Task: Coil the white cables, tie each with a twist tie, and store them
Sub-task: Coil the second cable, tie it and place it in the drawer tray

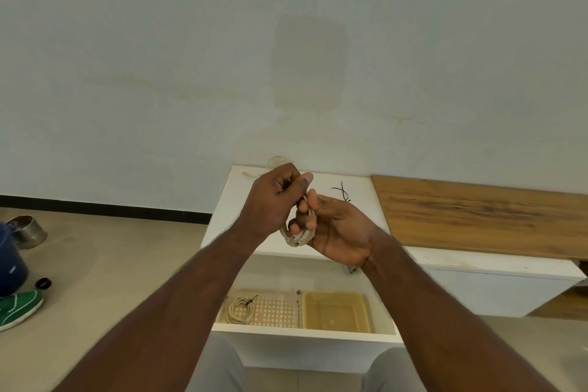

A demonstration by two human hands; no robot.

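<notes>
The held cable coil (298,237) is off-white, like the tied coil (239,310) lying on a beige perforated tray (276,312) with a grid of square holes. Beside it sits a translucent yellow tub (334,310). Black twist ties (342,191) lie on the white bench (229,200). A wood-grain brown board (477,216) lies to the right, a green shoe (17,309) with white stripes on the beige floor (111,251).

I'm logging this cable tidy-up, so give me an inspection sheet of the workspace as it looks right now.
Surface: white cabinet top, open drawer below.
Job's things: white cable coil in both hands; tied coil in perforated tray; black twist ties on top.
Clutter: empty yellow tub.
Grips: left hand and right hand shut on the coil.
Cables: loose cable by wall.
Surroundings: wooden board, green shoe, metal pot.
</notes>
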